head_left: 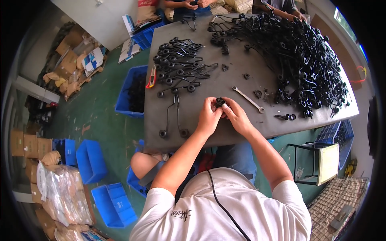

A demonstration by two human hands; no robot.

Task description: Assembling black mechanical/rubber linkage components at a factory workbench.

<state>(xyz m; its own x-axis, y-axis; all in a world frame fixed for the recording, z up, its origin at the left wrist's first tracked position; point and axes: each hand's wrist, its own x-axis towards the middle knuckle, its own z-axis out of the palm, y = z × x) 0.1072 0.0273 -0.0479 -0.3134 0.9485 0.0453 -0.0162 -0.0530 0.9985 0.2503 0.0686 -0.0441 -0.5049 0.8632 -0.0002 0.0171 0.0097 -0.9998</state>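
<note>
Above the near part of the grey table (193,105), my left hand (208,116) and my right hand (238,117) meet, fingers closed around a small black rubber part (220,102). Its lower side is hidden by my fingers. Left of my hands lies a bent black rod (177,112) with round rubber ends. A steel combination wrench (248,99) rests to the right of my right hand. Beyond the wrench are a loose black ring-shaped piece (257,94) and a short black fitting (285,117). Further small black pieces (225,67) lie farther away.
Several similar rods (179,60) are laid out at the table's left, beside a red-and-yellow utility knife (151,76). A large tangled heap of black rods (305,60) covers the right side. Blue crates (91,161) stand on the floor. Other people's hands (191,4) show across the table.
</note>
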